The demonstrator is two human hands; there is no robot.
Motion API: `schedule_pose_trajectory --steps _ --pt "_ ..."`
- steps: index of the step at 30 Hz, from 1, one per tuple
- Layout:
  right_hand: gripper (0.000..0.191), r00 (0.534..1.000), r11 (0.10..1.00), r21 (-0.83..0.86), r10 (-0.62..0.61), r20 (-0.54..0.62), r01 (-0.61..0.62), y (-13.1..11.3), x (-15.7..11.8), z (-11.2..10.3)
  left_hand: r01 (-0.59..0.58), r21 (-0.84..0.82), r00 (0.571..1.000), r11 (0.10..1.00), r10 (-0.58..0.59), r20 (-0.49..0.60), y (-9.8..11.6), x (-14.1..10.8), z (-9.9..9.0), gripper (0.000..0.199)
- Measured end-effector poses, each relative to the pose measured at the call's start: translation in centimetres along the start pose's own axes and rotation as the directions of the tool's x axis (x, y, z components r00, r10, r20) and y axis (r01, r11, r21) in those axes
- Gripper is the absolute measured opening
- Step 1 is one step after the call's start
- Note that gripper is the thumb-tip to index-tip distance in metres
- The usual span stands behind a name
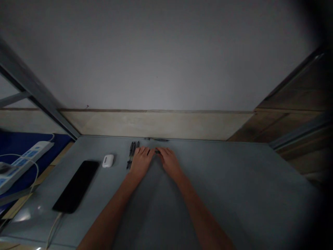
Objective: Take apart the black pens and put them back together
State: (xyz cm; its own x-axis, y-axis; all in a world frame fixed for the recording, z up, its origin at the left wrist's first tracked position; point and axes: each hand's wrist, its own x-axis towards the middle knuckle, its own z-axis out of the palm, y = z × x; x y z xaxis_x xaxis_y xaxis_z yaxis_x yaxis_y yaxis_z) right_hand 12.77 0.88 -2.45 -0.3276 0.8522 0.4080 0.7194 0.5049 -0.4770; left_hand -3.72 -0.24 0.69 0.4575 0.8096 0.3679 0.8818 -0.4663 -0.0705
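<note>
My left hand (pixel 142 160) and my right hand (pixel 168 160) meet over the grey table near its far edge. Fingers are closed on both. A small dark piece (pixel 157 151), perhaps part of a pen, shows at the fingertips of my right hand. What the left fingers hold, if anything, is hidden. Just left of that hand, several dark pens (pixel 131 149) lie side by side, partly covered by it. Beyond both hands, another thin dark pen-like thing (pixel 160 140) lies along the table's back edge.
On the left of the grey table (pixel 229 187) lie a white earbud case (pixel 108 160) and a black phone (pixel 76 185) with a cable. A white power strip (pixel 24 163) rests on blue cloth beyond the left edge. Behind stands a pale wall (pixel 161 69); metal posts flank the table.
</note>
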Motion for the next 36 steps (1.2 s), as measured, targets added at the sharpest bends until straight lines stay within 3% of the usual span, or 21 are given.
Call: schedule_pose_trajectory --steps 6,13,16,18,22,28,32,36 --pt "0.025 0.997 0.997 -0.055 -0.058 0.06 0.061 0.4 -0.1 -0.3 -0.001 -0.041 0.998 0.999 0.004 0.059 -0.1 0.3 -0.4 0.019" --pt "0.027 0.999 0.988 -0.148 -0.053 -0.003 0.052 -0.2 -0.1 -1.1 0.061 -0.103 0.996 0.993 -0.055 0.064 0.0 0.4 -0.3 0.023" --pt "0.022 0.997 1.0 -0.004 0.002 -0.076 -0.002 -0.6 -0.2 -1.4 0.076 -0.098 0.997 0.992 -0.073 0.032 0.1 0.3 -0.2 0.023" --pt "0.025 0.991 0.985 0.147 0.102 -0.086 -0.089 -0.5 -0.2 -1.5 0.083 -0.105 0.997 0.991 -0.082 0.015 0.2 0.2 -0.1 0.023" --pt "0.037 0.956 0.891 0.353 0.292 0.038 -0.286 0.1 -0.2 -1.8 0.069 -0.147 0.998 0.987 -0.068 0.013 0.4 0.1 0.2 0.022" --pt "0.017 0.963 0.801 0.54 0.259 0.077 -0.259 0.7 -0.3 -2.0 0.101 -0.202 0.994 0.974 -0.09 0.064 0.5 0.2 0.4 0.025" --pt "0.025 0.963 0.756 0.609 0.264 0.049 -0.238 0.7 -0.3 -1.7 0.112 -0.193 0.993 0.975 -0.103 0.058 0.7 0.2 0.5 0.027" --pt "0.025 0.943 0.775 0.551 0.326 0.069 -0.309 0.8 -0.3 -1.7 0.097 -0.184 0.994 0.978 -0.088 0.057 1.3 0.1 0.5 0.028"
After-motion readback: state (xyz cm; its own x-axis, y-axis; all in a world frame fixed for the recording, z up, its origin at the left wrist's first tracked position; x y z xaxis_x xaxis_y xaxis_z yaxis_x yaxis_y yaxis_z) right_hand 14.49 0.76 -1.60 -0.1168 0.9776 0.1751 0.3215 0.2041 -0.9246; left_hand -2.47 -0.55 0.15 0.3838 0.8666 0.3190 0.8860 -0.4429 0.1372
